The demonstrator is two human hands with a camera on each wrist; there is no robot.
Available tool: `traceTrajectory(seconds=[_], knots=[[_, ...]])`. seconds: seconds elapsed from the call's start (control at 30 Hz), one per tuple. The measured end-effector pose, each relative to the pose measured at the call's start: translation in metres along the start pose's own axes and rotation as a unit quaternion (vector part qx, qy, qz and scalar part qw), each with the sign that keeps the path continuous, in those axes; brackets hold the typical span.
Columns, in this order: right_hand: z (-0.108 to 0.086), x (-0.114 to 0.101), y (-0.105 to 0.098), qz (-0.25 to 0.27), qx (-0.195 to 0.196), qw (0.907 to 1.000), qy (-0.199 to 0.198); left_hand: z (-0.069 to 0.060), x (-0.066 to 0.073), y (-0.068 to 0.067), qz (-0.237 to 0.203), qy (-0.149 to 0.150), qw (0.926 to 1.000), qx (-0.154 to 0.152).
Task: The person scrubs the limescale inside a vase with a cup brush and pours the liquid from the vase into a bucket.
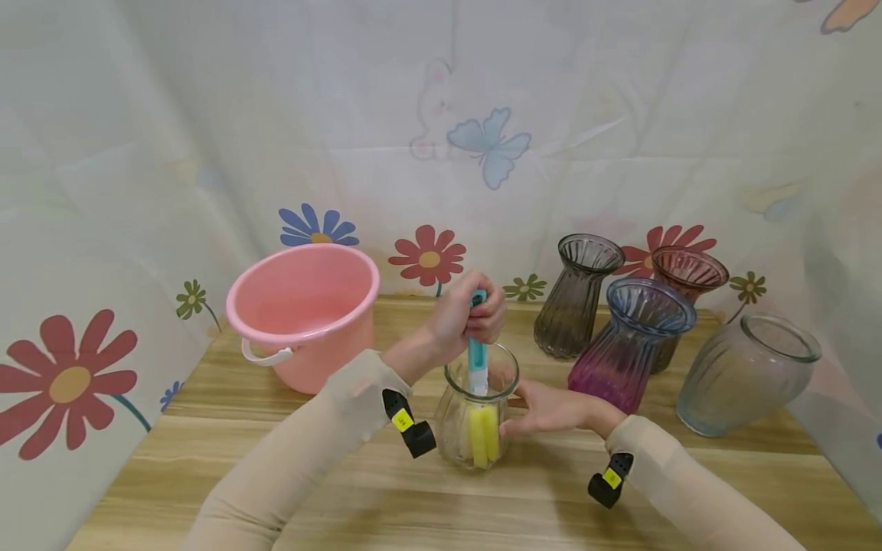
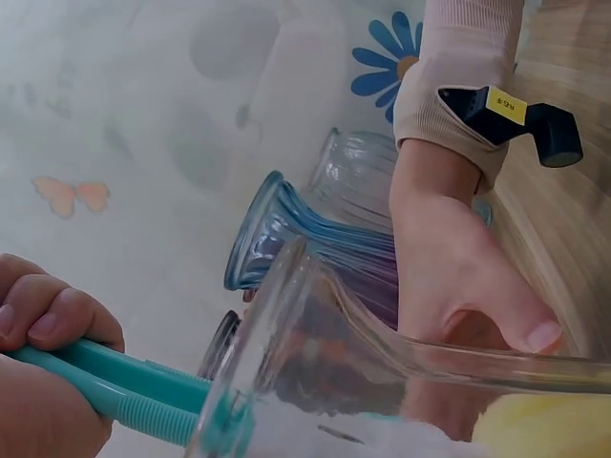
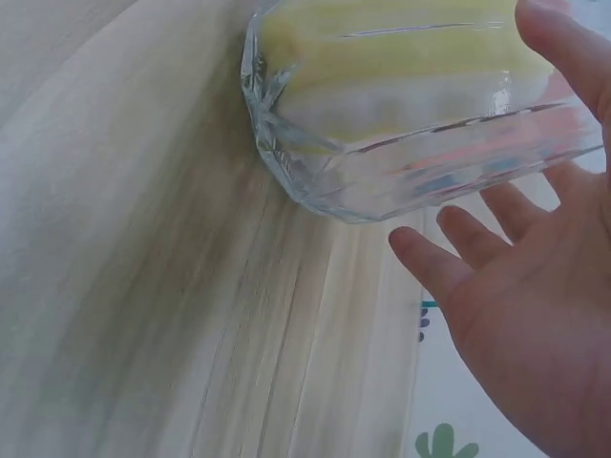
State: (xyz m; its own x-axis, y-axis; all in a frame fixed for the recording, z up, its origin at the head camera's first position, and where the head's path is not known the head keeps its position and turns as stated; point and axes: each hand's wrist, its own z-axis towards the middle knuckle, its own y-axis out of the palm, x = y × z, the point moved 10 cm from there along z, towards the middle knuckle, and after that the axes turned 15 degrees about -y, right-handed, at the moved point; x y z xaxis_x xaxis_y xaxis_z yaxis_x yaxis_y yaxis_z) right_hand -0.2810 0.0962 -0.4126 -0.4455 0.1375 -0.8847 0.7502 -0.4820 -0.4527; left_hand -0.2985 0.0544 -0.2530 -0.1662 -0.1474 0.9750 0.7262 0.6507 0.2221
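Observation:
My left hand [image 1: 475, 310] grips the teal handle [image 1: 478, 348] of a sponge brush from above. Its yellow sponge head [image 1: 484, 436] is inside a clear glass vase [image 1: 451, 428], which stands upright on the table. On the vase's right side is my right hand [image 1: 554, 405], its thumb at the front of the glass. In the right wrist view, the spread fingers [image 3: 473, 239] of that hand lie along the glass, loosely extended. The left wrist view shows part of the hand through the glass.
A pink bucket [image 1: 324, 356] with a white handle stands at left on the wooden table [image 1: 386, 505]. At right are a grey vase [image 1: 568, 314], a blue-purple vase [image 1: 620, 352], a reddish vase [image 1: 689, 268] and a clear rounded vase [image 1: 737, 383]. A patterned curtain [image 1: 592, 153] hangs behind.

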Motion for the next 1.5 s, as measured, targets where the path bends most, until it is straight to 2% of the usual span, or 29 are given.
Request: traceTrajectory(seconds=[0.13,0.27,0.47,0.7,0.77,0.83,0.9,0.97,1.17,1.33,1.43,1.5], knots=[[0.002,0.000,0.000,0.004,0.002,1.0000,-0.002,-0.001,0.001,0.003,-0.007,-0.005,1.0000,-0.001],[0.003,0.002,0.000,0.016,0.020,0.9997,-0.002,-0.003,0.014,0.006,-0.016,0.002,0.9999,-0.004],[0.005,0.004,0.001,0.025,0.042,0.9987,-0.013,-0.010,0.057,0.019,-0.015,0.026,0.9994,-0.014],[0.002,0.007,0.001,-0.004,0.061,0.9980,0.012,-0.025,0.114,0.037,-0.011,0.062,0.9978,-0.023],[0.003,0.005,0.001,-0.006,0.060,0.9981,0.007,-0.030,0.126,0.040,-0.017,0.075,0.9966,-0.029],[0.003,0.003,0.002,-0.009,0.059,0.9982,0.003,-0.033,0.130,0.040,-0.019,0.082,0.9959,-0.032],[0.003,0.003,0.002,-0.011,0.061,0.9981,0.004,-0.032,0.126,0.037,-0.022,0.079,0.9961,-0.032],[0.004,0.004,0.001,-0.011,0.064,0.9978,0.008,-0.027,0.114,0.032,-0.027,0.063,0.9973,-0.024],[0.005,0.004,0.001,-0.005,0.064,0.9979,0.001,-0.010,0.060,0.013,-0.043,0.030,0.9986,-0.001],[0.005,0.003,0.002,-0.013,0.063,0.9979,-0.005,-0.003,0.014,0.002,-0.028,-0.007,0.9994,0.018],[0.003,0.002,0.003,-0.010,0.056,0.9983,0.009,0.000,0.001,-0.002,-0.015,-0.012,0.9995,0.026],[0.003,0.001,0.005,-0.003,0.043,0.9990,0.015,0.000,0.000,-0.005,-0.010,-0.004,0.9993,0.036]])
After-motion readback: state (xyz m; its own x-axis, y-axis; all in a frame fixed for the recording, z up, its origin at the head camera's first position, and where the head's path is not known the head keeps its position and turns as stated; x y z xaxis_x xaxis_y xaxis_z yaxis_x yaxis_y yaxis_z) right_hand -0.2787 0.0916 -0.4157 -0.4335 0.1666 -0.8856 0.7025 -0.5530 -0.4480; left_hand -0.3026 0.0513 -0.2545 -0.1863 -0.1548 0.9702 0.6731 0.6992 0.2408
